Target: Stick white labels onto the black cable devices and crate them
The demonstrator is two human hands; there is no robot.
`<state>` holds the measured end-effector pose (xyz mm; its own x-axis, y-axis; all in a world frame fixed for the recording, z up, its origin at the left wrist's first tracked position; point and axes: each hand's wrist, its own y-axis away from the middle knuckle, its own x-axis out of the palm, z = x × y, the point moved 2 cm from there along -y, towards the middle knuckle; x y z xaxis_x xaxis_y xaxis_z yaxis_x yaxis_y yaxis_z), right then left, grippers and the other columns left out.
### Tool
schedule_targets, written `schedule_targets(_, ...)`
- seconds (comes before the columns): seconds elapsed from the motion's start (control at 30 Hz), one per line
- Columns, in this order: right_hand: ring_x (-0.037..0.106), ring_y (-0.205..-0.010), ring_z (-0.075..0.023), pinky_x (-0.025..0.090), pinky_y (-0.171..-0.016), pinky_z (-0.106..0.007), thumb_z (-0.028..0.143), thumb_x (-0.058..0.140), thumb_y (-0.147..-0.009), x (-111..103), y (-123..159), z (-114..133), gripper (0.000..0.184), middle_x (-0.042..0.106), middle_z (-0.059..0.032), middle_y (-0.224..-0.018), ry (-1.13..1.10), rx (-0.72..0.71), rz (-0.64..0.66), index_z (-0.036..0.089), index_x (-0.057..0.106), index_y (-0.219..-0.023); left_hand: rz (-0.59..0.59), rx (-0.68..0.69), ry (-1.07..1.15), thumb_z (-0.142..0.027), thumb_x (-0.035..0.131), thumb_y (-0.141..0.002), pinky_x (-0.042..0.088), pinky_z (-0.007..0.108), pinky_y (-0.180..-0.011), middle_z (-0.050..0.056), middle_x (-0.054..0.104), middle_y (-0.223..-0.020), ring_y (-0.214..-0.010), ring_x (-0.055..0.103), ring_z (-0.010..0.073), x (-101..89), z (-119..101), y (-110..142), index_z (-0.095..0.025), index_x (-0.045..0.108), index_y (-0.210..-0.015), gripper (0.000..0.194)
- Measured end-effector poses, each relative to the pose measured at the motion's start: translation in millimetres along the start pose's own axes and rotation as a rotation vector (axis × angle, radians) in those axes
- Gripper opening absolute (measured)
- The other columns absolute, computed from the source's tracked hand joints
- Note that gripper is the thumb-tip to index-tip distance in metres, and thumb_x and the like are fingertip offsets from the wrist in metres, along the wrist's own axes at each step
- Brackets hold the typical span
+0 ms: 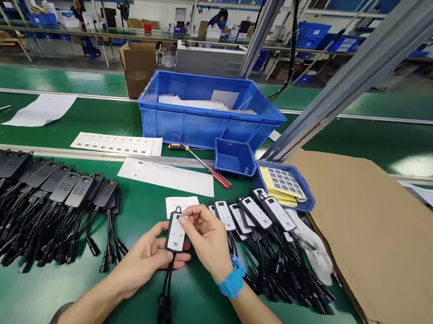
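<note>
A small black cabled device with a white label face is upright in front of me, its two connector leads hanging down. My left hand grips it from the left and beneath, thumb near the lower edge and fingers behind. At its upper right corner, the thumb and fingers of my right hand close on the label's edge. Right of my hands lies a pile of similar white-faced devices. On the left, rows of devices with bare dark faces lie with their leads toward me. A small white paper sits just behind the held device.
A large blue bin stands behind, with a small blue tray and a tray of label sheets. Two screwdrivers and white label strips lie nearby. Cardboard sheets cover the right; a metal post slants above.
</note>
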<state>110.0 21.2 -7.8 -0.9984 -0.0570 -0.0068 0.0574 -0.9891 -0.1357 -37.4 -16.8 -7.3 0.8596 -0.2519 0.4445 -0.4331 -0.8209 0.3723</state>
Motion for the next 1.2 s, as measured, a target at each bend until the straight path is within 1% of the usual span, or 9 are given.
schedule_targets(0.13, 0.050, -0.057, -0.0109, 0.043, -0.051, -0.022, 0.030, 0.063, -0.082, 0.2, 1.3, 2.4, 0.012, 0.054, 0.0018, -0.067, 0.007, 0.032, 0.001, 0.019, 0.060, -0.082, 0.011, -0.008, 0.011, -0.025, 0.070, -0.080, 0.047, 0.048, -0.098, 0.014, 0.067, -0.109, -0.107, 0.064, 0.0302, 2.0, -1.4, 0.4, -0.018, 0.041, -0.127, 0.056)
schedule_targets(0.23, 0.050, -0.058, -0.0109, 0.044, -0.051, -0.022, 0.030, 0.063, -0.081, -0.6, 2.7, 3.2, 0.012, 0.054, 0.0014, -0.067, 0.020, 0.040, -0.012, 0.018, 0.060, -0.082, 0.014, -0.007, -0.005, -0.027, 0.069, -0.082, 0.048, 0.047, -0.096, 0.013, 0.067, -0.108, -0.106, 0.065, 0.0302, 2.7, -1.1, 0.0, -0.018, 0.042, -0.127, 0.053)
schedule_targets(0.33, 0.050, -0.056, -0.0107, 0.044, -0.050, -0.022, 0.030, 0.064, -0.081, -1.6, 4.0, 3.3, 0.011, 0.053, 0.0017, -0.065, 0.022, 0.044, -0.034, 0.019, 0.060, -0.081, 0.013, -0.001, -0.030, -0.030, 0.066, -0.084, 0.049, 0.045, -0.094, 0.013, 0.068, -0.107, -0.105, 0.065, 0.0295, 3.7, 0.0, -0.4, -0.019, 0.043, -0.126, 0.049)
schedule_targets(0.53, 0.048, -0.054, -0.0101, 0.043, -0.047, -0.021, 0.028, 0.064, -0.079, -2.2, 4.9, 3.9, 0.010, 0.052, 0.0021, -0.063, 0.012, 0.045, -0.075, 0.019, 0.061, -0.078, 0.023, 0.037, -0.091, -0.035, 0.066, -0.084, 0.051, 0.040, -0.091, 0.012, 0.069, -0.106, -0.105, 0.065, 0.0287, 6.6, 0.3, -0.3, -0.019, 0.043, -0.129, 0.052)
schedule_targets(0.83, 0.048, -0.053, -0.0098, 0.043, -0.047, -0.022, 0.027, 0.065, -0.077, -3.1, 5.5, 3.5, 0.009, 0.053, 0.0024, -0.062, 0.020, 0.077, -0.106, 0.018, 0.062, -0.078, 0.037, 0.077, -0.186, -0.034, 0.060, -0.089, 0.051, 0.041, -0.092, 0.013, 0.066, -0.110, -0.106, 0.064, 0.0281, 7.8, 1.4, 0.7, -0.019, 0.041, -0.131, 0.048)
schedule_targets(1.0, 0.050, -0.054, -0.0104, 0.044, -0.047, -0.022, 0.027, 0.065, -0.078, -2.3, 7.0, 4.9, 0.009, 0.055, 0.0014, -0.063, 0.049, 0.073, -0.123, 0.018, 0.062, -0.077, 0.031, 0.092, -0.238, -0.034, 0.058, -0.089, 0.051, 0.040, -0.091, 0.014, 0.067, -0.108, -0.103, 0.066, 0.0270, 8.1, 0.3, 1.2, -0.018, 0.042, -0.129, 0.046)
schedule_targets(1.07, 0.049, -0.054, -0.0104, 0.044, -0.048, -0.022, 0.026, 0.065, -0.078, -2.7, 7.3, 4.4, 0.010, 0.053, 0.0024, -0.063, 0.065, 0.045, -0.129, 0.019, 0.062, -0.084, 0.030, 0.095, -0.249, -0.034, 0.058, -0.089, 0.052, 0.040, -0.090, 0.014, 0.068, -0.105, -0.100, 0.067, 0.0264, 7.9, 0.3, 1.7, -0.018, 0.042, -0.128, 0.045)
schedule_targets(1.13, 0.049, -0.056, -0.0108, 0.045, -0.050, -0.022, 0.024, 0.065, -0.079, -3.9, 7.1, 3.0, 0.025, 0.051, 0.0039, -0.065, 0.083, 0.006, -0.136, 0.020, 0.059, -0.103, 0.035, 0.081, -0.223, -0.034, 0.060, -0.088, 0.052, 0.040, -0.088, 0.012, 0.068, -0.102, -0.098, 0.067, 0.0264, 7.5, 0.2, 1.9, -0.019, 0.044, -0.124, 0.042)
schedule_targets(1.2, 0.050, -0.060, -0.0116, 0.046, -0.052, -0.022, 0.026, 0.064, -0.081, -5.0, 6.8, 0.2, 0.040, 0.049, 0.0038, -0.071, 0.105, -0.008, -0.124, 0.023, 0.051, -0.119, 0.037, 0.055, -0.165, -0.032, 0.063, -0.086, 0.053, 0.040, -0.086, 0.010, 0.069, -0.098, -0.095, 0.069, 0.0266, 6.2, -0.5, 1.4, -0.020, 0.047, -0.118, 0.038)
